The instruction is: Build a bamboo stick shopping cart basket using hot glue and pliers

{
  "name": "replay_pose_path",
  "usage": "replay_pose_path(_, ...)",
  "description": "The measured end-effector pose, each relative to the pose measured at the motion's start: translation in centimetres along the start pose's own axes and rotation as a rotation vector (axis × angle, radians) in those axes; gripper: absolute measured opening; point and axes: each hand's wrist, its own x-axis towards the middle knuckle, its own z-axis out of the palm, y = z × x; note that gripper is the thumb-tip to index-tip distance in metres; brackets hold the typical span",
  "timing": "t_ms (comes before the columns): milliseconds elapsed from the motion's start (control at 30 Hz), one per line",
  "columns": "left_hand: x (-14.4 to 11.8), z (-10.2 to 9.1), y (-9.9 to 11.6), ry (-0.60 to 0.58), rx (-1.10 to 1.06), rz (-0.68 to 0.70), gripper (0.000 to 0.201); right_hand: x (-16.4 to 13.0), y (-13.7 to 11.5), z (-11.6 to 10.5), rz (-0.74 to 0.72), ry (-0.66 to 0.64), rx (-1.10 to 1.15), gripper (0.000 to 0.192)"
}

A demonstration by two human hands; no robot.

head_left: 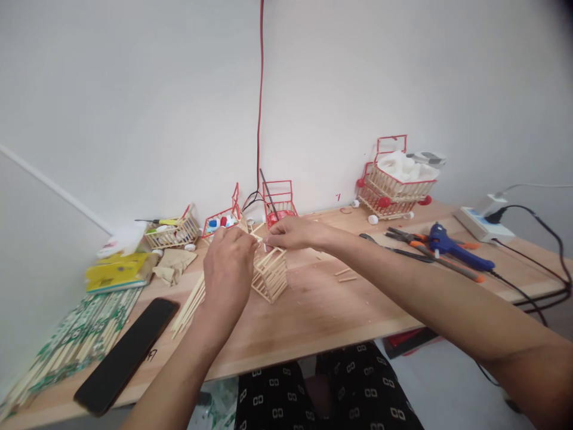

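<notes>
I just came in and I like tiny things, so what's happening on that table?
A person has both hands at a small stick basket on the wooden table. The left hand and right hand meet near its top, but their fingers hide exactly what they pinch. Loose sticks lie by the left forearm. A blue glue gun lies over on the right, in neither hand. Little red-trimmed stick carts stand near the wall.

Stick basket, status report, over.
Left hand and right hand at top of stick basket, grip unclear. Slatted side showing. Hands partly hide upper end. Loose sticks beside left forearm.
</notes>
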Motion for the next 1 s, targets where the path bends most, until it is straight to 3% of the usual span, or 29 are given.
replay_pose_path(133, 0.0, -1.0, -0.7, 0.069, -0.06, -0.03, 0.018, -0.3, -0.2, -0.6, -0.016, -0.014, 0.028, 0.03)
replay_pose_path(300, -1.0, -3.2, -0.9, 0.228, -0.166, -0.084, 0.015, -1.5, 0.4, -2.2, -0.01, 0.157, -0.027, 0.031)
replay_pose_path(433, -3.5, -4.3, 0.9, 0.283, -0.253, -0.14, 0.011, -4.1, 2.7, -3.3, -0.002, 0.324, -0.155, 0.029)
replay_pose_path(500, -5.2, -3.8, 2.5, 0.226, -0.336, -0.181, 0.009, -6.0, 4.3, -3.4, 0.011, 0.37, -0.166, 0.029)
replay_pose_path(600, -7.2, -1.9, 5.4, 0.084, -0.548, -0.077, 0.017, -9.4, 6.9, -2.8, 0.048, 0.408, -0.099, 0.03)
replay_pose_path(700, -7.6, 1.0, 8.3, -0.09, -0.642, 0.028, 0.024, -12.9, 9.2, -2.1, 0.141, 0.48, -0.052, 0.028)
replay_pose_path(867, -4.4, 6.5, 11.2, -0.325, -0.541, -0.005, 0.039, -17.6, 12.7, -1.0, 0.275, 0.594, -0.122, 0.027)
replay_pose_path(1000, -1.4, 10.0, 12.4, -0.383, -0.478, 0.057, 0.024, -19.2, 15.4, -0.6, 0.322, 0.666, -0.234, 0.021)
